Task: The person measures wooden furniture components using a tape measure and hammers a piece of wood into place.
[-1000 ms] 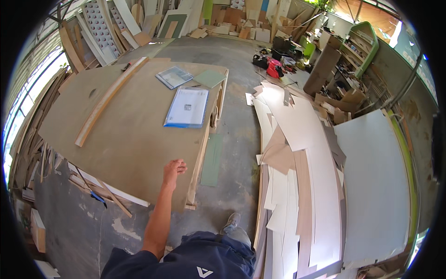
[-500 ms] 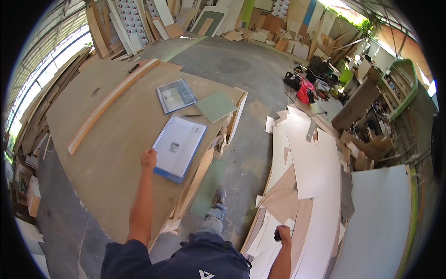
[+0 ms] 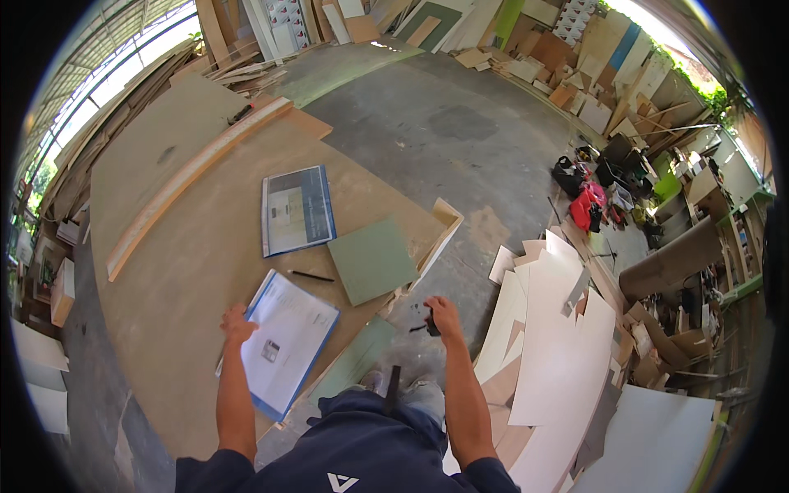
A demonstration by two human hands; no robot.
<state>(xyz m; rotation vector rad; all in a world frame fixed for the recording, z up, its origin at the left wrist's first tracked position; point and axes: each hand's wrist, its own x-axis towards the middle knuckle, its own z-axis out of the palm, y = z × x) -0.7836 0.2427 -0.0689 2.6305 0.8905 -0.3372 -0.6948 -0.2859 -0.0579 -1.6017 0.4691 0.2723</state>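
Note:
A blue-edged folder (image 3: pixel 288 349) with a white printed sheet lies at the near right edge of a large brown board-topped table (image 3: pixel 181 329). At its left edge is my left hand (image 3: pixel 238 324), closed on that edge with the thumb toward the sheet. My right hand (image 3: pixel 444 319) is raised beyond the table's right side, its fingers wrapped round a small black object (image 3: pixel 432 323) whose kind I cannot make out. Between the folder and a green square board (image 3: pixel 372 259) rests a dark pen (image 3: pixel 311 276). A second blue-edged folder (image 3: pixel 297 209) lies farther back.
A long wooden strip (image 3: pixel 193 185) lies across the table's left part. White and brown sheet offcuts (image 3: pixel 551 329) are stacked to my right. Bags and tools (image 3: pixel 588 201) sit on the floor at the far right. Wood panels (image 3: pixel 608 57) lean along the back.
My view has shifted. The near folder has turned and come closer, with my left hand at its edge. My right hand has moved up and left, away from the offcuts, still holding the black object.

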